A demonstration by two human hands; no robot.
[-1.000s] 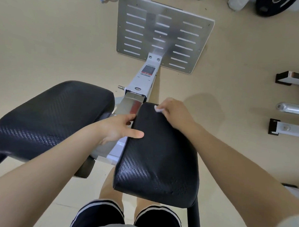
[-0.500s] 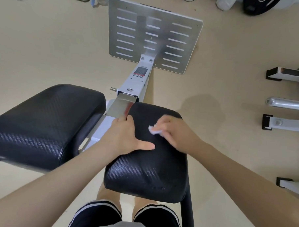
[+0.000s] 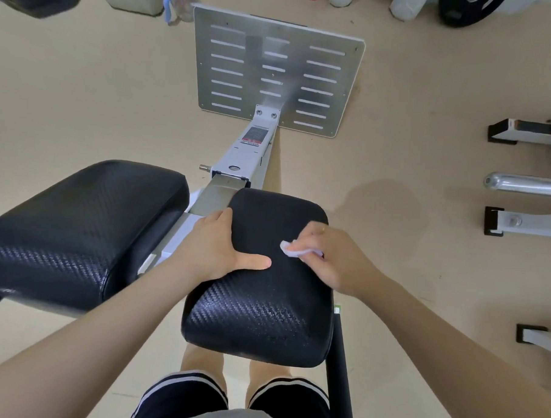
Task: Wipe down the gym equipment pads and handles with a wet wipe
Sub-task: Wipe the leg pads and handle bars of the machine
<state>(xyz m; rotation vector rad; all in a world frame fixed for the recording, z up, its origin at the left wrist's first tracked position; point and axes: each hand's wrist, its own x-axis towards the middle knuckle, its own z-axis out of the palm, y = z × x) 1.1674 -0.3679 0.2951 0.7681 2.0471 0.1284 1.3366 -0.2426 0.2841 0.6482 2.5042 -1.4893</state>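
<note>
The pale beige floor (image 3: 83,105) is taking up most of the view, with the slotted silver metal footplate (image 3: 275,71) lying on it at the far end of a white steel beam (image 3: 251,151). Nearer the person, two black pads with a woven, carbon-look vinyl cover are sitting side by side on that beam: the larger left pad (image 3: 77,228) is standing untouched, and the right pad (image 3: 261,290) is the one being worked on. A black tubular handle (image 3: 339,369) is running down beside the right pad's near corner.

The left hand (image 3: 215,250) is bracing the right pad at its inner edge, thumb stretched flat across the top and fingers wrapping down over the side (their tips are hidden, so how tightly they are curling cannot be told). The right hand (image 3: 332,258) is pressing down on the pad's upper middle, its fingers bunching round the small crumpled white wet wipe (image 3: 293,249), which is peeking out from under the fingertips and touching the vinyl.

The step in hand appears to be wiping the top of the right pad. The near half is glistening in patches, though whether from moisture or light is unclear. The next move probably calls for steady downward pressure while sweeping across the remaining surface and edges, then shifting to the left pad and the handle.
</note>
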